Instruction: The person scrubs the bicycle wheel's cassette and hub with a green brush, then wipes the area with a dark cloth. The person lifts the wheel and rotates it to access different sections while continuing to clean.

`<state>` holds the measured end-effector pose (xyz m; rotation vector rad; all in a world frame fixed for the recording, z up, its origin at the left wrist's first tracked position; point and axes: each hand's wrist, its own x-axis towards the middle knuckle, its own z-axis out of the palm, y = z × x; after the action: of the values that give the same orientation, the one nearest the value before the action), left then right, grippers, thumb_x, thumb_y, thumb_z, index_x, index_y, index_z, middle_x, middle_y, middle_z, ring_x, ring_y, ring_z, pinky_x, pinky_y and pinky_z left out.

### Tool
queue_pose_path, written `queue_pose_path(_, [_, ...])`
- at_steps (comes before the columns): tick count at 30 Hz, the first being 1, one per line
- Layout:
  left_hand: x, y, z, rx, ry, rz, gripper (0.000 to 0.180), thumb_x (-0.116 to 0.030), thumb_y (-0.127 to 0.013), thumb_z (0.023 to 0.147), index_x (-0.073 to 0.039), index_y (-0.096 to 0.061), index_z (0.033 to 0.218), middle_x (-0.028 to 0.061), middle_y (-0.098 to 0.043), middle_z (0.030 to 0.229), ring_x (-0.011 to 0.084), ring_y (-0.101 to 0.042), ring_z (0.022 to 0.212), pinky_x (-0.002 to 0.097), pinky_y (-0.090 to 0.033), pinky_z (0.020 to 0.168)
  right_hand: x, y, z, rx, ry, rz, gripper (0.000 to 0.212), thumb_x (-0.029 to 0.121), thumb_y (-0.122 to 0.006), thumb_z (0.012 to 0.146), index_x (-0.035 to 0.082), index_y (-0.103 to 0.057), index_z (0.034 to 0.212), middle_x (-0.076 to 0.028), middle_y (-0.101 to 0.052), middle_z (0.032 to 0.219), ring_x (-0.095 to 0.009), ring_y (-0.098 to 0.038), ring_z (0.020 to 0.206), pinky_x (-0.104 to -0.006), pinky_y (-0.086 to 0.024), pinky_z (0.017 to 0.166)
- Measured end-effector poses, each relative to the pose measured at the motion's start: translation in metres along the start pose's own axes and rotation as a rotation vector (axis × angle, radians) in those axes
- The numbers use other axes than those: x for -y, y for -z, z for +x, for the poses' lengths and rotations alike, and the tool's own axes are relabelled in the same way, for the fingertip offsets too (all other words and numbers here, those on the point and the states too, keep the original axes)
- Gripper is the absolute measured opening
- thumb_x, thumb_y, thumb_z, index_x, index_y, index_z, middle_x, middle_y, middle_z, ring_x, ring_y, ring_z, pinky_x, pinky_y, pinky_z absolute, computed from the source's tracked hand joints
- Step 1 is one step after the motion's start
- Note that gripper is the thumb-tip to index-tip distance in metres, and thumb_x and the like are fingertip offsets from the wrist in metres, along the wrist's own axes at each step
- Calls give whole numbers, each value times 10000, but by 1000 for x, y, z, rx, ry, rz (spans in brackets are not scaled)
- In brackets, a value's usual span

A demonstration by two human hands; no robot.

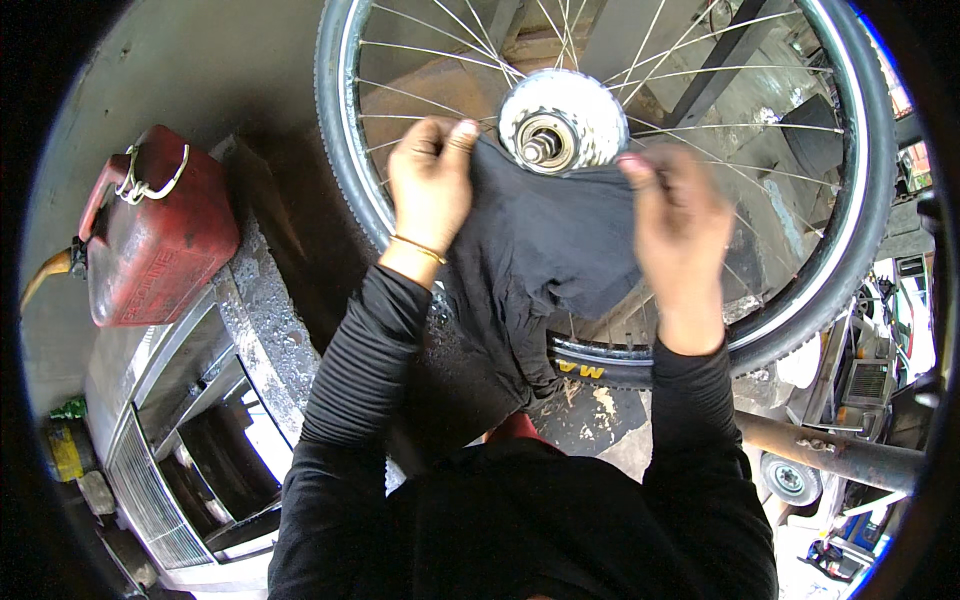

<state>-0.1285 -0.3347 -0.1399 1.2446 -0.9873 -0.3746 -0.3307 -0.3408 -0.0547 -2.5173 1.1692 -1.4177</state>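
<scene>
A dark cloth (pixel 560 225) is stretched between my two hands, across the lower side of a bicycle wheel's (pixel 351 160) sprocket cluster (pixel 562 95). The cloth's upper edge touches the silver sprockets, while the axle end (pixel 543 147) shows bare in the middle. My left hand (pixel 432 180) pinches the cloth's left corner between thumb and fingers. On the other side, my right hand (pixel 683 210) grips the right corner; motion blurs its fingers slightly. The cloth's loose end hangs down over the tyre towards me.
A red fuel can (pixel 165 235) with a wire-tied handle stands at the left on a worn ledge (pixel 262 310). Below it is a metal grille panel (pixel 150 500). A rusty pipe (pixel 840 458) runs at the lower right, near a vehicle wheel (pixel 792 480).
</scene>
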Motion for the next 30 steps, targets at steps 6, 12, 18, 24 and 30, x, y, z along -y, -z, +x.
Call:
queue_pose_path(6, [4,8,-2,9,47,95,198,-161,-690,825,11,-610,766,44,-593,651,82,-490,618,252,-436,598,-4,-6,-2,-16,-13,25,171,158,-663,826,29,-557,787,-115,-571,716,-287,-577,594,-355,-455,535])
queue_pose_path(12, [-14,-2,-12,87,-70,59,181,-149,-684,828,5,-614,761,56,-608,680,101,-509,633,259,-445,614,-6,9,0,-96,-73,-32,143,140,-669,811,30,-580,791,-110,-583,722,-275,-586,633,-358,-465,584])
queue_pose_path(18, [4,16,10,10,47,105,202,-142,-683,831,12,-595,734,36,-588,652,84,-472,611,247,-422,578,-1,-12,0,36,5,39,159,147,-672,808,38,-556,800,-111,-573,726,-286,-581,622,-356,-461,557])
queue_pose_path(24, [-13,-5,-20,130,-87,-33,183,-157,-680,837,0,-616,766,41,-574,653,93,-492,632,242,-432,604,-4,12,8,-170,-230,98,136,127,-682,804,27,-597,769,-105,-603,721,-247,-595,624,-329,-470,559])
queue_pose_path(30, [15,23,9,-18,28,52,228,-146,-657,857,-2,-575,701,-3,-525,605,60,-437,599,231,-405,556,1,-16,0,21,7,93,161,167,-670,817,42,-570,793,-100,-582,729,-283,-586,620,-348,-473,567])
